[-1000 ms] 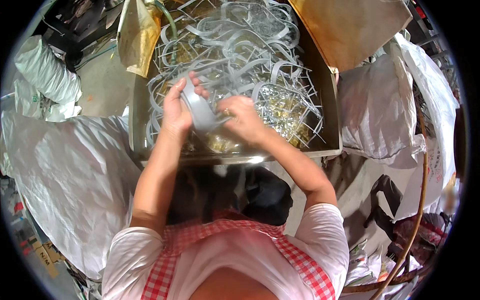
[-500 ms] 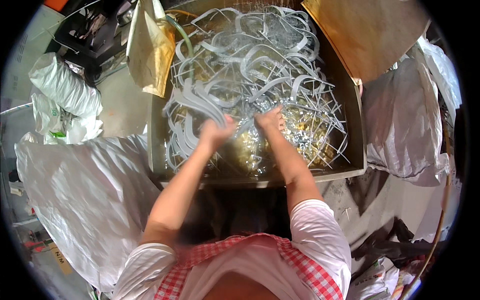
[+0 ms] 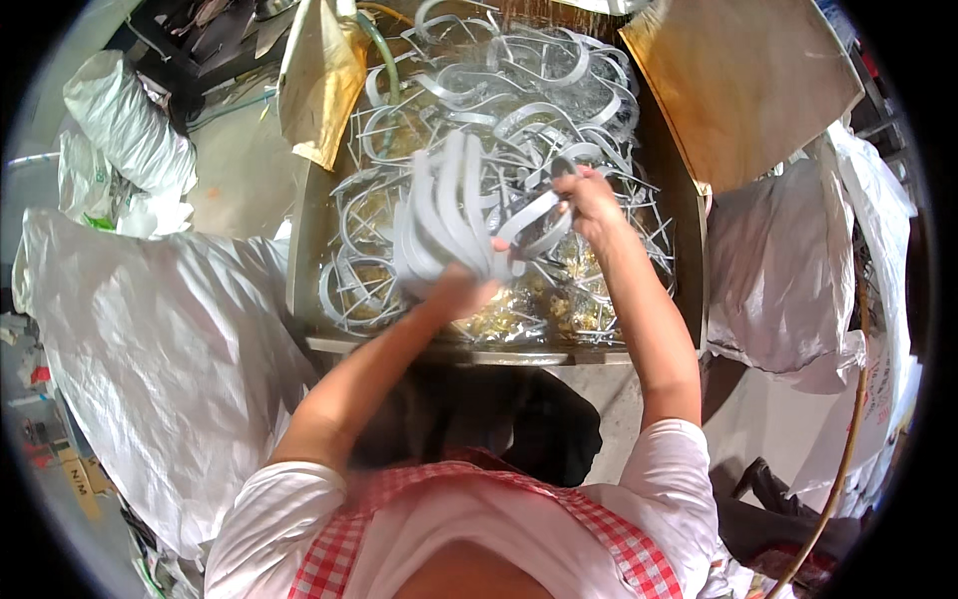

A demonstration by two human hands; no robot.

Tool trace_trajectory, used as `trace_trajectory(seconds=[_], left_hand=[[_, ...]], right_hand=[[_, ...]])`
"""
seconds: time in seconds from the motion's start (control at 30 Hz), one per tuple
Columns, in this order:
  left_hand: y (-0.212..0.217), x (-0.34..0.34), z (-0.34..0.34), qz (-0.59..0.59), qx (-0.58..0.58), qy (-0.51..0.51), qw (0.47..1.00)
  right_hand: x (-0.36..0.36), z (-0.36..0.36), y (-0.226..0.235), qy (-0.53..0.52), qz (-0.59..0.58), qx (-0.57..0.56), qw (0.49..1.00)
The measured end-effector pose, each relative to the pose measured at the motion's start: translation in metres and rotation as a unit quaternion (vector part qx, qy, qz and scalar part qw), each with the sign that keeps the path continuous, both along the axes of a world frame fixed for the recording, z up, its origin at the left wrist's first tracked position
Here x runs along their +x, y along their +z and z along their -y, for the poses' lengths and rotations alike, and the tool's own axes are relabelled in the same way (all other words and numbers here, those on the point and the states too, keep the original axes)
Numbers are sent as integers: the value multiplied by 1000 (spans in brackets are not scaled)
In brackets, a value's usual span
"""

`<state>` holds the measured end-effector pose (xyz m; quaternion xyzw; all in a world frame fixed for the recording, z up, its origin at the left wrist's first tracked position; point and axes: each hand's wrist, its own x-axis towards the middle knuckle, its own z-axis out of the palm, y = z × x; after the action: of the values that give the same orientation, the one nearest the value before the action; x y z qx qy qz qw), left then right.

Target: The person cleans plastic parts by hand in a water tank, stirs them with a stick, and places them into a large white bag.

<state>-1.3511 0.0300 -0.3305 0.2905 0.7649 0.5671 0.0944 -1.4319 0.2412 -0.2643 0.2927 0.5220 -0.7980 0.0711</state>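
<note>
Several curved grey plastic-looking strips (image 3: pixel 439 215) are bunched in my left hand (image 3: pixel 464 290), which is closed round their lower end and blurred by motion. The bunch fans up and away above the basin. To the right, the fingers of my right hand (image 3: pixel 591 205) are closed on a looped grey strip (image 3: pixel 539 215), whose near end reaches toward my left hand. Whether it is one strip or more I cannot tell. Beneath both hands, many more loose strips (image 3: pixel 539 70) lie tangled in a metal basin (image 3: pixel 479 353) of water, with yellowish bits (image 3: pixel 579 309) near its front.
A green hose (image 3: pixel 382 50) hangs into the basin at the back left. Stained sheets (image 3: pixel 738 90) lean at its far corners. A large white sack (image 3: pixel 150 369) stands at the left, with another sack (image 3: pixel 778 270) at the right. A thin brown rod (image 3: pixel 848 439) runs along the right.
My right hand has risen from the water to the right and now grips a strip. The bunch in my left hand has swung more upright. The view has shifted slightly.
</note>
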Motion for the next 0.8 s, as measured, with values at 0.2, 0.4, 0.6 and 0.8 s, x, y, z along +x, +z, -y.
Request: trace_trajectory(seconds=[0.2, 0.4, 0.6, 0.8], left_hand=[[-7, 5, -23, 174, 146, 35, 973], [67, -13, -12, 431, 118, -13, 895], [196, -35, 21, 419, 443, 13, 792], [148, -33, -19, 334, 260, 72, 903]], right_hand=[[17, -39, -2, -136, 32, -239, 961], [8, -37, 6, -110, 31, -78, 990], [73, -62, 57, 59, -192, 230, 952], [98, -14, 59, 53, -332, 437, 834]])
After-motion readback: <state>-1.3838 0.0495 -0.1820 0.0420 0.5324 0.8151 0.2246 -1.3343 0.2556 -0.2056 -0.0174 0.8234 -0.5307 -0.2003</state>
